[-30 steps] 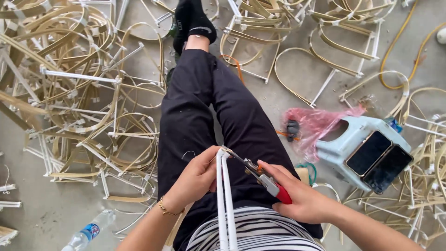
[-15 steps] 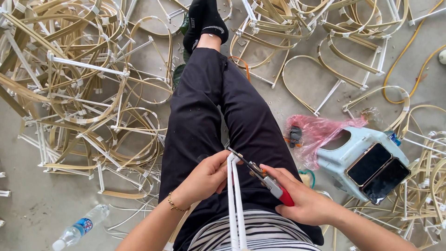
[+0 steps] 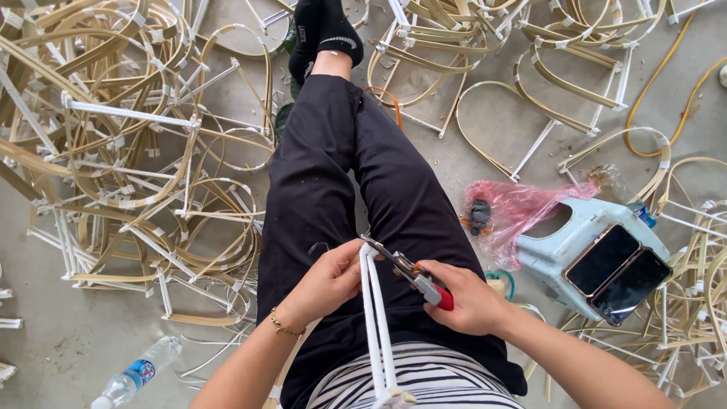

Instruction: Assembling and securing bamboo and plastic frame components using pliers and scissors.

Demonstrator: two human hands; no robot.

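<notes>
— Two hands at work over the lap, is that right?

— Yes, both belong to the person wearing the camera. Left hand (image 3: 327, 282) is curled shut around the top of the white rods (image 3: 376, 318); right hand (image 3: 463, 297) is closed on the red handles of one pair of pliers (image 3: 413, 274).

— How many rods?

— Two, as far as I can count, side by side and running from the striped shirt (image 3: 424, 382) up to the left fingers. Their lower ends meet in a white knot or wrap at the bottom edge.

— And the pliers' tip?

— It sits right at the upper end of the rods, beside the left thumb. Whether the metal jaws are pinching anything, I cannot tell; they look nearly closed.

— What else is around?

— One pale blue plastic stool (image 3: 575, 254) lying on the floor to the right, with two dark phones (image 3: 617, 273) on it, touching edge to edge. One pink plastic bag (image 3: 511, 208) lies against the stool. One water bottle (image 3: 136, 375) with a blue label lies at lower left. One gold bracelet (image 3: 284, 327) on the left wrist.

— And the frames?

— Too many bent cane frames (image 3: 136, 167) to count, piled left, top and right on the concrete floor (image 3: 45, 333).
</notes>
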